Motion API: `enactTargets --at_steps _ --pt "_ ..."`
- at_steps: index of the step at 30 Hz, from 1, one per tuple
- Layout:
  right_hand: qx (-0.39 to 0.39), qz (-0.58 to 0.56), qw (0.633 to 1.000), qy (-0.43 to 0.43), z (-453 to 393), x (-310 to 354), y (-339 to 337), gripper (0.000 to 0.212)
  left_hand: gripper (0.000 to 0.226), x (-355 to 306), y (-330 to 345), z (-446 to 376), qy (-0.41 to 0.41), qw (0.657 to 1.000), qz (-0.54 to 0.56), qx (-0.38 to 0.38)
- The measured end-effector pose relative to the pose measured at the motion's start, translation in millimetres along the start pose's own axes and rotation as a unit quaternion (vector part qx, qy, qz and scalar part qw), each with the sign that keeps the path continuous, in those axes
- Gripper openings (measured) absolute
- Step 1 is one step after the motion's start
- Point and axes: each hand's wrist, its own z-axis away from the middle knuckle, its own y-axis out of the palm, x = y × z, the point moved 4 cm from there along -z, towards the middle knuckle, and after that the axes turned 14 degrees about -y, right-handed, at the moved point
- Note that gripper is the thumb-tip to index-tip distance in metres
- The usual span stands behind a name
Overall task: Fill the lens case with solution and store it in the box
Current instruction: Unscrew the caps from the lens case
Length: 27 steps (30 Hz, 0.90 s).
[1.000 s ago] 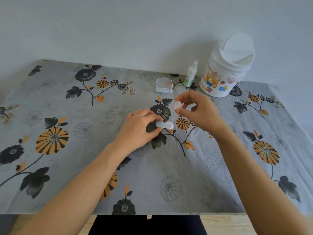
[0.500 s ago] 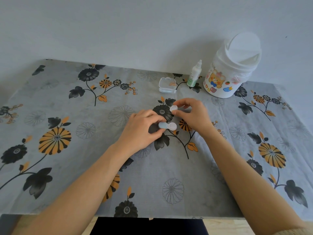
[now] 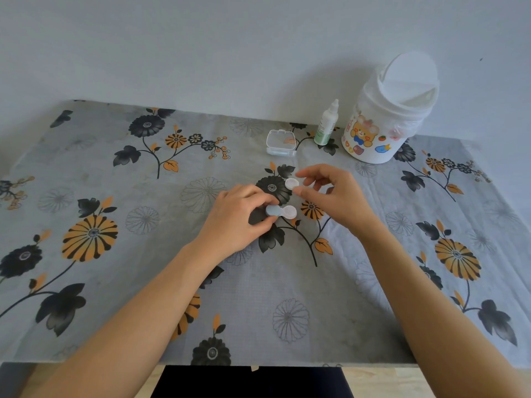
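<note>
My left hand rests on the floral tablecloth and pinches the lens case by its capped blue half. The case's other well, white and uncapped, points right. The loose white cap lies on the cloth just above the case, on a black flower. My right hand hovers right beside it, thumb and forefinger spread on either side of the cap and the other fingers loose. The solution bottle, white with a green label, stands capped at the back. The small clear box sits left of the bottle.
A white lidded bin with cartoon stickers stands at the back right against the wall. The table's front edge runs along the bottom of the view.
My right hand carried the cap down from the air to the cloth above the case, and its fingers have spread apart. My left hand kept hold of the case.
</note>
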Motion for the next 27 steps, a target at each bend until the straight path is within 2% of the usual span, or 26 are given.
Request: enactTargets --at_steps 3,6,10,15,22,27 --pt "0.085 0.025 0.996 -0.003 12.7 4.1 6.9 0.035 0.027 0.4 0.1 0.1 -0.002 1.000 -0.004 -0.001" --pt "0.114 0.084 0.989 -0.035 21.3 6.6 14.3 0.040 0.028 0.2 -0.1 -0.1 -0.001 1.000 0.000 -0.001" --pt "0.104 0.120 0.984 -0.079 24.9 10.1 20.1 0.031 0.027 0.0 0.4 0.6 -0.002 1.000 -0.003 -0.004" --pt "0.079 0.113 0.984 -0.109 26.2 10.9 24.1 0.016 0.028 -0.7 0.3 1.5 0.007 1.000 -0.007 -0.008" --pt "0.062 0.100 0.986 -0.119 26.5 9.0 23.8 0.013 0.041 -5.6 1.0 2.0 0.069 0.994 -0.082 -0.002" --pt "0.058 0.096 0.986 -0.124 27.3 8.2 24.0 0.012 0.030 -10.4 1.4 2.6 0.122 0.986 -0.110 -0.012"
